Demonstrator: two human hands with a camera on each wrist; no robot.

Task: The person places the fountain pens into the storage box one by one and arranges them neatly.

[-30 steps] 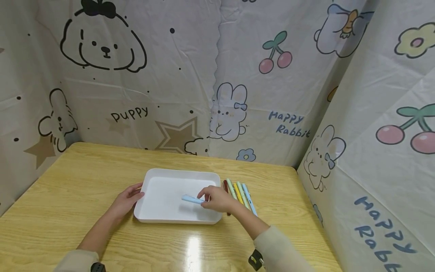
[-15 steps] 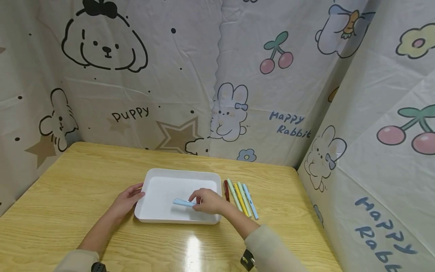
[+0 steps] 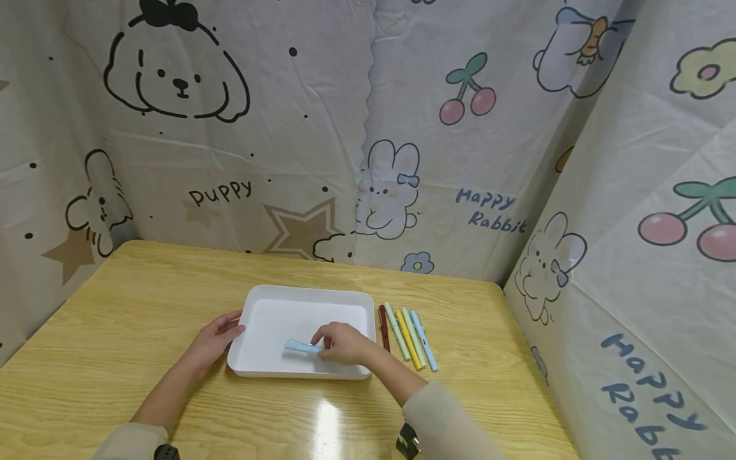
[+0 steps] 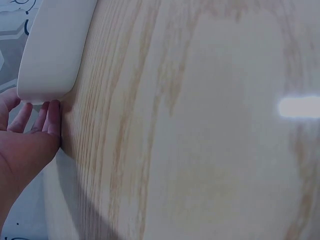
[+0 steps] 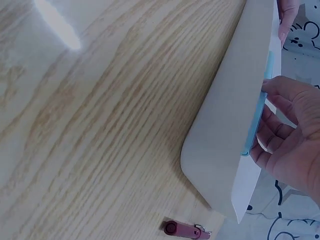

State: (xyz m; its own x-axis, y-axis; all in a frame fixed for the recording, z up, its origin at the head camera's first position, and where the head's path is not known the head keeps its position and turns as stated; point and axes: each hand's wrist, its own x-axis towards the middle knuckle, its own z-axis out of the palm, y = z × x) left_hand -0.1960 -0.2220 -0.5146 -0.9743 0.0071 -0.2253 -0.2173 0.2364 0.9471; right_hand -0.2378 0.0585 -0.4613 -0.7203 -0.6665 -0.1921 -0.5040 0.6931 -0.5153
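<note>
A white rectangular tray [image 3: 270, 316] lies on the wooden table in the head view. My left hand [image 3: 211, 340] holds its left end, thumb at the rim and fingers against the side; the left wrist view shows those fingertips at the tray's end wall [image 4: 52, 55]. Over the tray's inside, my right hand [image 3: 344, 345] pinches a light blue pen [image 3: 300, 347] between thumb and fingers. That pen lies nearly level, its free end pointing left. In the right wrist view the light blue pen [image 5: 254, 125] shows along the tray's rim, partly covered by fingers.
Just right of the tray, several capped pens lie side by side: a dark red pen [image 3: 384, 329], a yellow pen [image 3: 407, 337], light green ones and a light blue one [image 3: 425, 345]. The wooden table [image 3: 172, 275] meets printed cloth walls [image 3: 259, 147] behind and at the sides.
My right hand has moved left and a little nearer to me over the tray, carrying the light blue pen. The left hand has stayed at the tray's left end.
</note>
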